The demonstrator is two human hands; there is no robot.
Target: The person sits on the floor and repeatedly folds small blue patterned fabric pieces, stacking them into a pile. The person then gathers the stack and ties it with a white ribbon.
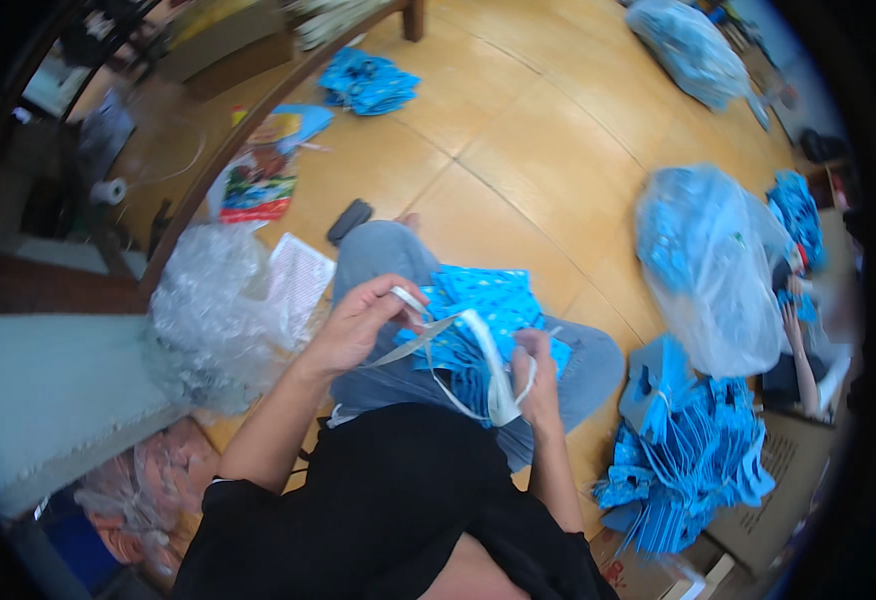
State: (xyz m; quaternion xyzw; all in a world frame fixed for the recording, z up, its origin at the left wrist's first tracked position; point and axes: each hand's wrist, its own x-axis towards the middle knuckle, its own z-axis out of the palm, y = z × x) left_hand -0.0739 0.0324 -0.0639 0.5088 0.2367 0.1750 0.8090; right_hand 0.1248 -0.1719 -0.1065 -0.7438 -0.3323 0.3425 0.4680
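Observation:
Above my crossed legs, a white ribbon [495, 368] hangs in loops between my hands. My left hand [366, 318] pinches one end of it between thumb and fingers. At the right, the fingers of my right hand [538, 372] are closed on the ribbon's gathered length, and a thin loop stands out beside the thumb. Under the ribbon, a pile of blue patterned sheets [483, 290] lies on my lap. Its near part is partly hidden by the ribbon and my hands.
To my right are a stack of blue cut pieces [683, 450] and a clear bag of blue pieces [718, 280]. Another person's hand [794, 325] works beyond. Crumpled clear plastic [213, 290] lies left, near a wooden frame [203, 185]. More blue pieces [368, 82] lie ahead.

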